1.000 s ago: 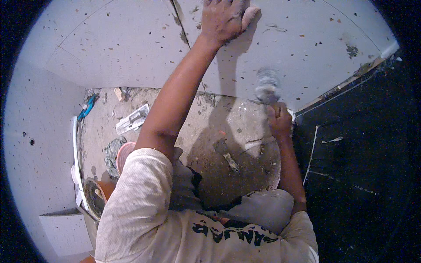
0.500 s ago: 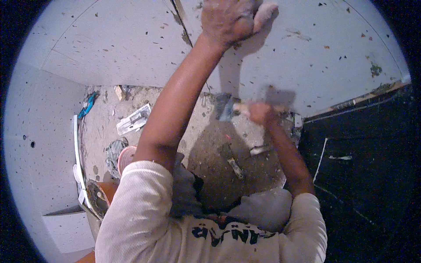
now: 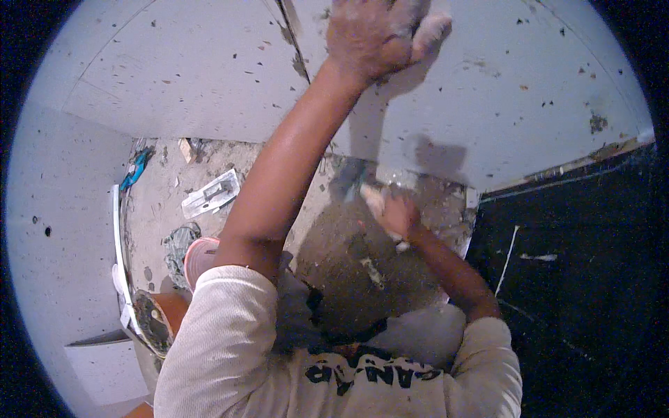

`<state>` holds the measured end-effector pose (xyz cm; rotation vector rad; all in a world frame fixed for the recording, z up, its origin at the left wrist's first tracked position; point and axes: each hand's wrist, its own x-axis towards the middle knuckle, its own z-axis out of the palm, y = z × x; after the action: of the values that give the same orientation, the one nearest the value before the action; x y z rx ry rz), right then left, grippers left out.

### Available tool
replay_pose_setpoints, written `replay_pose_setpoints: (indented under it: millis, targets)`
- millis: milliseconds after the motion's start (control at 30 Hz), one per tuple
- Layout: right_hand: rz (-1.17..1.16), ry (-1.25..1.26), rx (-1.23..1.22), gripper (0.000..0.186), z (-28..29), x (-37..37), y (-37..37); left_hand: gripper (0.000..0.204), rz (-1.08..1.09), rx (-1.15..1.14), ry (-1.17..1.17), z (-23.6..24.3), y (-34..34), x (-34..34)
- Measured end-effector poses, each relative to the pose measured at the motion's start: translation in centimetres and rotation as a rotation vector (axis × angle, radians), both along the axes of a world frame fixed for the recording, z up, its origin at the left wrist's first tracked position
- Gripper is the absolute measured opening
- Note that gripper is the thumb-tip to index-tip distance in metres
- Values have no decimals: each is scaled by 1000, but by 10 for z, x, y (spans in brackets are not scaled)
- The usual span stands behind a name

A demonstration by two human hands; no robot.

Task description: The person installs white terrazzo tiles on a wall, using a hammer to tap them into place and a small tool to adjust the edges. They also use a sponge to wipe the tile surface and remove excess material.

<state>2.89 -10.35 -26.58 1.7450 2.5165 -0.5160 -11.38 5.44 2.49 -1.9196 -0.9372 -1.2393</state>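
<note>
The right hand (image 3: 398,214), closed on a putty knife (image 3: 376,198), has swept left along the wall (image 3: 488,104). The left hand (image 3: 380,35) stays flat, bracing above.

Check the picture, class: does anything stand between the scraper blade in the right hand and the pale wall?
Nothing visible does. The right hand holds the scraper with its blade at the wall; the left hand presses higher up.
</note>
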Motion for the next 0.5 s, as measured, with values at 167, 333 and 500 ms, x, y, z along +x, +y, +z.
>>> replay_pose_setpoints:
  millis: [167,333,500]
  targets:
    - [440,56,80,44,-43,53,24,74,65,-9,29,2,-10,2]
    - [-19,-76,99,38,-19,6,4,69,-19,23,-6,-13,-7,0]
    - [-178,339,200,41,10,55,-24,78,42,40,-14,-9,-5,5]
